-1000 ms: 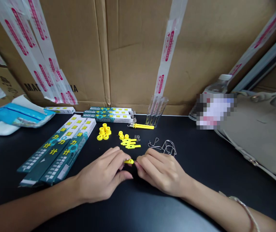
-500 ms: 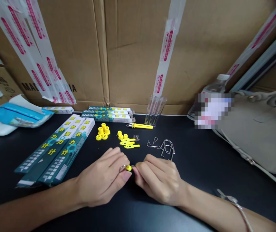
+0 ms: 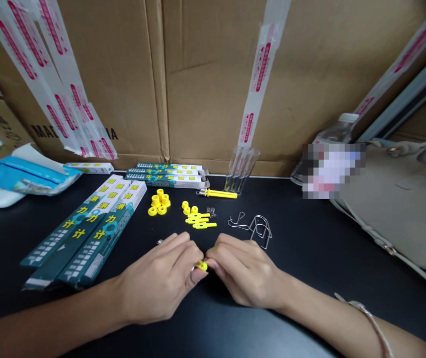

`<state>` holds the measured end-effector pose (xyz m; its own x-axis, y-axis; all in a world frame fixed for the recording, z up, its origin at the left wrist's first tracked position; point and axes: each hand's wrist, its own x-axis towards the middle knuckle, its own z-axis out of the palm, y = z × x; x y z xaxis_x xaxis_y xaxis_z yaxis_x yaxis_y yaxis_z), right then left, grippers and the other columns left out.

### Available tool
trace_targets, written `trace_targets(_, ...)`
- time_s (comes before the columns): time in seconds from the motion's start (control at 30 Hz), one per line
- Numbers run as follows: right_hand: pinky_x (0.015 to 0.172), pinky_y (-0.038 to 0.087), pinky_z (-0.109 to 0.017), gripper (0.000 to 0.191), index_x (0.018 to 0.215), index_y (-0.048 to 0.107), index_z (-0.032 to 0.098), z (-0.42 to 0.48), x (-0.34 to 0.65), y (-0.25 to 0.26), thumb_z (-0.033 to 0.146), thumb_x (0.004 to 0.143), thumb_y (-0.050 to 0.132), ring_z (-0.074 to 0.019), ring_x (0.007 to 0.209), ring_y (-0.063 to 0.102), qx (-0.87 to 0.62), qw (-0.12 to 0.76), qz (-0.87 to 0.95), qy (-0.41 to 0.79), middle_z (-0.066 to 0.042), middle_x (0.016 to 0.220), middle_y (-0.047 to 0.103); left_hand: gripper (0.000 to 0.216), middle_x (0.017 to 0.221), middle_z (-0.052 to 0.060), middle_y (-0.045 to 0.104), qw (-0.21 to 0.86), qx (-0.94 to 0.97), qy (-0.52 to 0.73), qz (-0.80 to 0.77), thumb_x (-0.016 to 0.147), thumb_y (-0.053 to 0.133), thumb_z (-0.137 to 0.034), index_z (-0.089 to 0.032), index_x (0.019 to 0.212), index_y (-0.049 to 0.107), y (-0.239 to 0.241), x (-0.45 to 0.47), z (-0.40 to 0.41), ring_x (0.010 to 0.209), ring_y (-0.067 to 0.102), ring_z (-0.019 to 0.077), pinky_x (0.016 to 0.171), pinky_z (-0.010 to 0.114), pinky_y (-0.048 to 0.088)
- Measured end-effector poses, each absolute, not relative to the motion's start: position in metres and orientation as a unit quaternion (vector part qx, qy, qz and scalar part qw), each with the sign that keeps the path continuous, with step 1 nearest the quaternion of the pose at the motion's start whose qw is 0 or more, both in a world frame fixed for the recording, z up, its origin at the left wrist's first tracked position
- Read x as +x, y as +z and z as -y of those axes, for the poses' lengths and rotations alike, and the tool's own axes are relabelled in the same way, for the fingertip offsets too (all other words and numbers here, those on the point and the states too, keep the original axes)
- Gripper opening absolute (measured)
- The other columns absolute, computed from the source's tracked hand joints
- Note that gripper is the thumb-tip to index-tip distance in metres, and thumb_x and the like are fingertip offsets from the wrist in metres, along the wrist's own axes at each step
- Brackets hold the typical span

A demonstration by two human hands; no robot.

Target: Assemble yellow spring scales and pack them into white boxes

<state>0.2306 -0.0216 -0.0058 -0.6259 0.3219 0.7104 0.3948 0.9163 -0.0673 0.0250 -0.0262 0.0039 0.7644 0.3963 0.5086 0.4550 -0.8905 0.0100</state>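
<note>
My left hand and my right hand meet at the middle of the black table, fingers pinched together. Between their fingertips sits a small yellow plastic part with a thin metal ring beside it; both hands grip it. Just beyond the hands lie yellow flat pieces, yellow round caps, small springs and bent wire hooks. A yellow rod with a metal end lies farther back.
Green and white printed boxes lie at the left, more of them at the back. Clear plastic tubes lean on the cardboard wall. A blue packet is far left, a bottle and beige bag right.
Both hands have drawn closer together around the yellow part, and it has shifted slightly lower between the fingertips. The things on the table have stayed put.
</note>
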Motion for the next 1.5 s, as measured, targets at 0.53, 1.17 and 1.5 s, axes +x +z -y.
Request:
trace_targets(0.53,0.069,0.048,-0.025,0.020,0.096,0.057,0.020,0.025,0.229,-0.004,0.035,0.103,0.047,-0.0135,0.072,0.058,-0.329,0.390,0.813,0.280,0.000,0.082,0.061,0.029,0.067,0.001,0.063,0.124,-0.909,-0.289,0.275,0.103,0.042,-0.015,-0.015,0.085,0.064,0.007,0.022,0.020,0.061,0.052,0.0172,0.058,0.033,0.036)
trace_targets(1.17,0.065,0.057,-0.023,0.021,0.116,0.061,0.021,0.018,0.229,-0.008,0.017,0.096,0.058,-0.0128,0.067,0.069,-0.351,0.426,0.747,0.372,0.001,0.078,0.072,0.017,0.075,0.003,0.070,0.151,-0.891,-0.286,0.318,0.104,0.047,-0.021,-0.013,0.102,0.062,0.005,0.019,0.019,0.066,0.058,0.0198,0.063,0.035,0.036)
trace_targets(1.5,0.072,0.056,-0.026,0.017,0.104,0.070,0.020,0.014,0.234,-0.005,0.014,0.097,0.055,-0.0146,0.071,0.071,-0.353,0.426,0.799,0.235,-0.001,0.080,0.074,0.013,0.079,0.000,0.069,0.050,-0.882,-0.280,0.375,0.101,0.052,-0.027,-0.019,0.093,0.058,-0.003,0.016,0.016,0.070,0.063,0.0192,0.069,0.034,0.044)
